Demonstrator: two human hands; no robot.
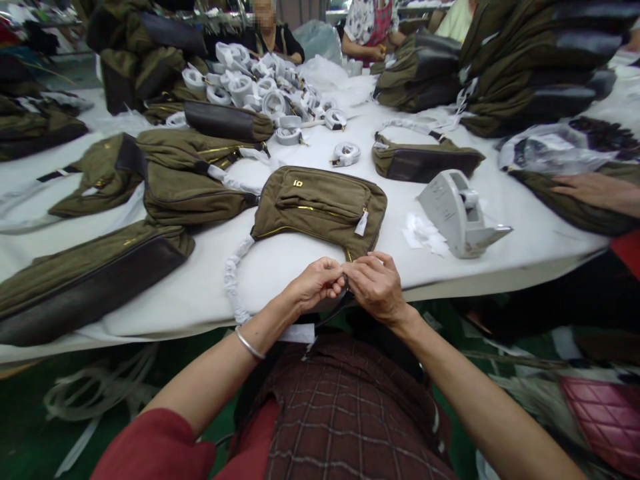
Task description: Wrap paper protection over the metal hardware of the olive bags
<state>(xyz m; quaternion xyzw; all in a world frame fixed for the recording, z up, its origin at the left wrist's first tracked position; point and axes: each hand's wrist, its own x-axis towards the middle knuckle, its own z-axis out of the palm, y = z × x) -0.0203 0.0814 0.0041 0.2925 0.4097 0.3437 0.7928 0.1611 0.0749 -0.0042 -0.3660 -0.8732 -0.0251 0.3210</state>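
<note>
An olive fabric bag [325,200] with gold zips lies on the white table in front of me. White wrapping covers its strap [231,277], which curves down over the table's front edge. At the bag's lower right corner, my left hand [320,283] and my right hand [374,283] meet with fingers pinched together. Between them is a small dark part close to the bag's strap end; the fingers mostly hide it. A white-wrapped zip pull [361,223] hangs on the bag's front.
A grey tape dispenser [453,213] stands to the right beside white paper slips [424,233]. Olive bags [195,177] lie at left; stacked bags [540,67] rise at back right. Rolled white straps [250,83] are heaped behind. A co-worker's hand [595,193] rests on a bag at right.
</note>
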